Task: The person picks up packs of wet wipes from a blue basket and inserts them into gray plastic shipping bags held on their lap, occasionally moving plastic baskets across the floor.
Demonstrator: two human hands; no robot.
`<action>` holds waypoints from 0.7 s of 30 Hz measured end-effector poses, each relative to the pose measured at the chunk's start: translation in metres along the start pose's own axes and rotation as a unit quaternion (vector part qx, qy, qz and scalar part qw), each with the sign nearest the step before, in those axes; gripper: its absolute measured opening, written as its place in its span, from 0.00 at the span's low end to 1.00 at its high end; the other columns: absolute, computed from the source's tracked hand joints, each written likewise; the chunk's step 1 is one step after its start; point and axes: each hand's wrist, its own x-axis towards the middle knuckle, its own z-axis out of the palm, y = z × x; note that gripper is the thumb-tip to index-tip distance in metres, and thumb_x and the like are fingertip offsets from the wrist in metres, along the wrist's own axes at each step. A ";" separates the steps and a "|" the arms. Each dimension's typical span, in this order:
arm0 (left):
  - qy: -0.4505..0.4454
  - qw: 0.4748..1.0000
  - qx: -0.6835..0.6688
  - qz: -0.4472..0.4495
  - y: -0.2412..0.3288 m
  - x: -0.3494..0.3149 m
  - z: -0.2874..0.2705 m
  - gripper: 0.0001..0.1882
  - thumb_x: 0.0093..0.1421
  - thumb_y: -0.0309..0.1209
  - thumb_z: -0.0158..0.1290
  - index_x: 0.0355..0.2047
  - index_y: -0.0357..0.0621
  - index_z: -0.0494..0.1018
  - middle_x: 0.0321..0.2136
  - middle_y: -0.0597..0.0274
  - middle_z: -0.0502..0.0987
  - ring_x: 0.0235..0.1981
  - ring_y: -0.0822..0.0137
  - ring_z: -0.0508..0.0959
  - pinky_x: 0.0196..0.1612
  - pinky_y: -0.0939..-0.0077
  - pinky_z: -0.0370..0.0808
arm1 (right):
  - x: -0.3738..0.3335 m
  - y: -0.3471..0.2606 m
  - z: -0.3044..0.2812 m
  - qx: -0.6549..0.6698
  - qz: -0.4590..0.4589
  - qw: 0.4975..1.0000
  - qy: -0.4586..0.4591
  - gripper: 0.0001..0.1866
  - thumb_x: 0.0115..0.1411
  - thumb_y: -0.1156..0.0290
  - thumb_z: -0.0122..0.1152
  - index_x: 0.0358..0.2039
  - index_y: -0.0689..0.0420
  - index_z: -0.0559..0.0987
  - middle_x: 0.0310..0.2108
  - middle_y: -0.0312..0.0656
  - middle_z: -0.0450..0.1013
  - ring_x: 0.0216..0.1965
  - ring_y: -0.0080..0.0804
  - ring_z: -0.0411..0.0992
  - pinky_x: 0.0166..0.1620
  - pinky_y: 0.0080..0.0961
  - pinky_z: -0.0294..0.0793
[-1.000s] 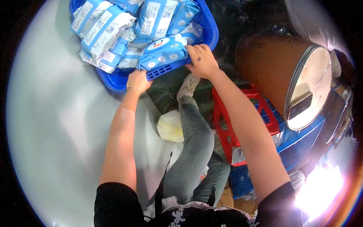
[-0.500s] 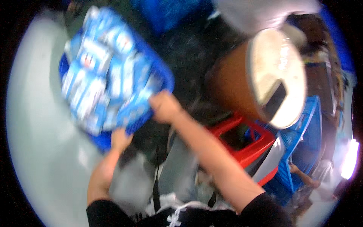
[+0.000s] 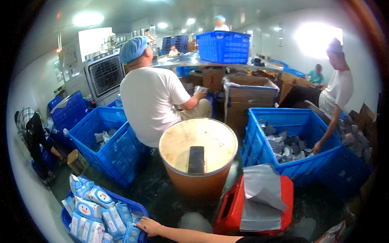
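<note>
At the lower left sits a blue plastic basket [image 3: 140, 209] heaped with soft blue-and-white packs [image 3: 90, 209], several with a round cartoon animal on them. My right hand [image 3: 149, 226] is closed on the basket's near right rim, its fingers beside the outermost pack. That forearm reaches in from the right along the lower edge. My left hand is out of the picture. The basket's lowest part is cut off by the dark rim.
A round drum [image 3: 174, 146] with a dark phone [image 3: 196, 159] on its lid stands ahead. Right of it is a red stool [image 3: 287, 193] with silvery sheeting [image 3: 259, 190]. Large blue crates [image 3: 109, 160] flank the drum. A seated person [image 3: 150, 97] and another reaching into a crate [image 3: 340, 91] are close by.
My view has swung up and right, so the basket now lies at the lower left. My left hand, earlier on the basket's near rim, has left the picture. My right hand stays on the rim.
</note>
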 end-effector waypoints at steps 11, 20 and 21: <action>-0.051 0.998 0.011 -0.026 -0.016 -0.022 -0.010 0.29 0.56 0.52 0.49 0.37 0.34 0.78 0.37 0.40 0.79 0.42 0.45 0.79 0.45 0.55 0.75 | 0.010 -0.041 -0.021 -0.032 0.072 0.993 -0.090 0.37 0.42 0.71 0.71 0.53 0.59 0.64 0.47 0.51 0.71 0.55 0.47 0.65 0.67 0.42 0.48; -0.030 0.998 0.004 -0.062 -0.007 -0.028 -0.020 0.28 0.52 0.50 0.53 0.40 0.36 0.76 0.37 0.39 0.78 0.42 0.44 0.78 0.46 0.54 0.74 | 0.002 -0.036 -0.020 -0.018 0.034 0.997 -0.064 0.38 0.41 0.69 0.73 0.52 0.57 0.65 0.47 0.49 0.71 0.55 0.46 0.65 0.67 0.42 0.48; -0.026 0.998 0.003 -0.057 -0.008 -0.028 -0.016 0.28 0.52 0.51 0.53 0.40 0.36 0.76 0.37 0.39 0.78 0.42 0.44 0.78 0.46 0.54 0.74 | 0.003 -0.035 -0.021 -0.014 0.036 0.997 -0.064 0.38 0.40 0.69 0.73 0.52 0.56 0.65 0.47 0.49 0.71 0.56 0.46 0.65 0.67 0.42 0.48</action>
